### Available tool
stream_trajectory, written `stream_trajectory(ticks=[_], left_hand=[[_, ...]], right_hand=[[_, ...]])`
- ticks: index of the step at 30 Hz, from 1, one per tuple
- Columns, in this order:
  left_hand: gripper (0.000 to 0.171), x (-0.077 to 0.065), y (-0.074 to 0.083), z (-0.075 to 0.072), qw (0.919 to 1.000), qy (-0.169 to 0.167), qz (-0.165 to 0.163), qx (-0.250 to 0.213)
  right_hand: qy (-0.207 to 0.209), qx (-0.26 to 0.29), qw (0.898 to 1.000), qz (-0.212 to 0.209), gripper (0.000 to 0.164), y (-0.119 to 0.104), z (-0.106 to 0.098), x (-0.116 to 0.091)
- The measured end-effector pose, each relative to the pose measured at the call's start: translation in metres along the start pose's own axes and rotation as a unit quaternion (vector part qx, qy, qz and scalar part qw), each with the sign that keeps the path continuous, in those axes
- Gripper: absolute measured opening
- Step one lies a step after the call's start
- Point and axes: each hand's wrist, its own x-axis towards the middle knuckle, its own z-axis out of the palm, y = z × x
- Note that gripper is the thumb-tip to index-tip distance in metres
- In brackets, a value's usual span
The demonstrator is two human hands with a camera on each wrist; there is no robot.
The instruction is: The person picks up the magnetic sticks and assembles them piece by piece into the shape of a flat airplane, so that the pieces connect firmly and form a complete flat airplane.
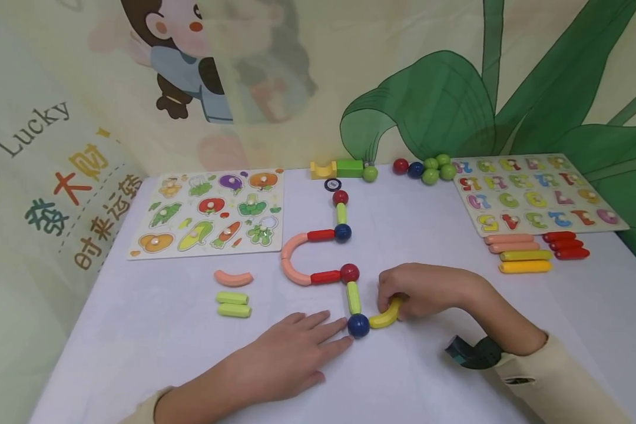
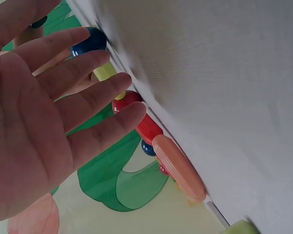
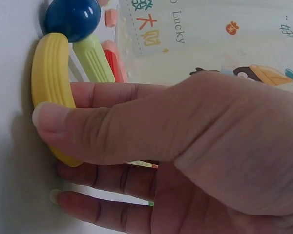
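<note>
My right hand point(image 1: 424, 290) pinches a yellow curved rod point(image 1: 384, 318) between thumb and fingers. In the right wrist view, one end of that yellow rod point(image 3: 51, 73) meets a dark blue ball point(image 3: 73, 18). My left hand point(image 1: 291, 356) lies with spread, straight fingers, its fingertips at the left side of the blue ball point(image 1: 358, 325). From this ball a chain runs back: a light green rod point(image 1: 353, 298), a red ball point(image 1: 350, 272), a red rod point(image 1: 325, 277), pink curved rods point(image 1: 288, 259), another red rod point(image 1: 321, 235) and a second blue ball point(image 1: 343, 232).
A loose pink curved rod point(image 1: 233, 278) and light green rods point(image 1: 234, 310) lie at left. Behind stand a vegetable puzzle board point(image 1: 291, 250) and a number board point(image 1: 530, 191). Several rods, including a yellow-orange one point(image 1: 525, 267), lie at right. Green balls point(image 1: 430, 176) cluster at the back.
</note>
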Motion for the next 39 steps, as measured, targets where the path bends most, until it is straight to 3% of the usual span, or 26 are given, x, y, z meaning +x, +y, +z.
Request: stream_trajectory(ticks=[4,13,22,30,35,39], left_hand=[[0.068,0.001,0.001,0.001,1.0,-0.004,-0.003,0.002],[0.07,0.002,0.002,0.0,1.0,-0.007,-0.003,0.003],[0.07,0.001,0.002,0.0,0.9999,-0.008,-0.004,-0.009],[0.069,-0.001,0.003,0.0,1.0,-0.003,-0.004,-0.005],[0.068,-0.004,0.005,0.0,1.0,0.004,-0.001,0.0],[0.067,-0.007,0.005,0.001,1.0,0.0,0.006,-0.008]], right_hand=[[0.012,-0.003,1.0,0.006,0.028,0.003,0.0,-0.005],[0.02,0.006,1.0,-0.021,0.028,-0.001,0.004,-0.003],[0.03,-0.013,0.999,-0.006,0.029,-0.006,0.01,-0.002],[-0.001,-0.003,1.0,-0.013,0.023,-0.01,0.0,0.004],[0.0,-0.017,0.999,-0.042,0.017,-0.017,-0.029,0.028],[0.021,-0.038,0.995,-0.088,0.018,-0.035,-0.047,0.075]])
